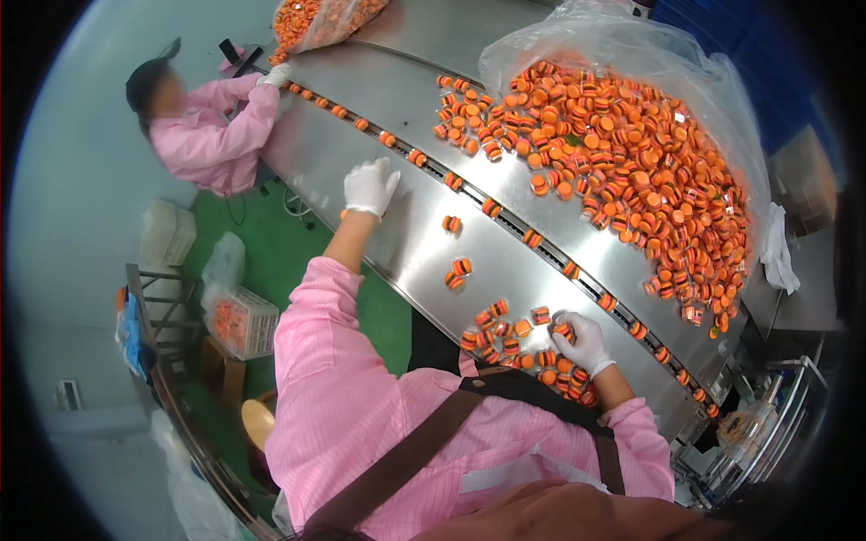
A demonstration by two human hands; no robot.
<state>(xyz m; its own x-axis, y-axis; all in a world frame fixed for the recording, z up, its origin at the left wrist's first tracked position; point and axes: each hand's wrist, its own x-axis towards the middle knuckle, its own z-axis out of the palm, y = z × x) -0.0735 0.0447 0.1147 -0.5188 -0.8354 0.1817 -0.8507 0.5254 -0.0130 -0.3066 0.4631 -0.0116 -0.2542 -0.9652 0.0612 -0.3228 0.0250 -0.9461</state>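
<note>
My left hand (pixel 370 188), in a white glove, reaches over the steel table (pixel 419 239) near the conveyor's upper stretch. Its fingers are loosely apart and I see nothing in them. The right hand (pixel 585 344), also gloved, closes its fingers on a small burger-shaped candy (pixel 563 331), layered orange, red and dark in a clear wrapper. Around that hand lies a loose group of the same candies (pixel 511 347), close to my body. A few single candies (pixel 452 224) rest between the two hands. On the narrow conveyor (pixel 561 261), candies ride in a spaced row.
A large clear plastic bag (pixel 726 95) spills a heap of candies (pixel 631 162) beyond the conveyor. At the far left a co-worker in pink (pixel 216 131) works at the belt's end beside another bag (pixel 329 25). White crates (pixel 260 325) stand on the green floor.
</note>
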